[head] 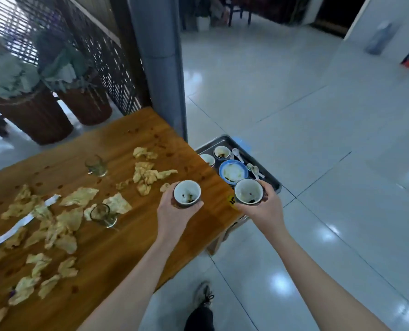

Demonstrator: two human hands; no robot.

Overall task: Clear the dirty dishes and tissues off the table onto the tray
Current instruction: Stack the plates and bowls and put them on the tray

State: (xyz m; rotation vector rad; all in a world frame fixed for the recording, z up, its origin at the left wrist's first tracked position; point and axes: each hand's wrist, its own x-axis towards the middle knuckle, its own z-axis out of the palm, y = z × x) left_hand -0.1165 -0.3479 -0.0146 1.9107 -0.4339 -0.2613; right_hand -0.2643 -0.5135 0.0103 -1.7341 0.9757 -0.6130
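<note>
A grey pillar stands at my twelve o'clock, with a dark lattice screen at eleven and brown planters before it. The glossy pale floor spreads from one to five, mirroring lights. My wooden tabletop fills eight.

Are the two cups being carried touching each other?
Apart. The head view shows bare wooden table between the left cup and the right cup.

Soiled cups held upright, tissues strewn on table, tray half-loaded
</note>
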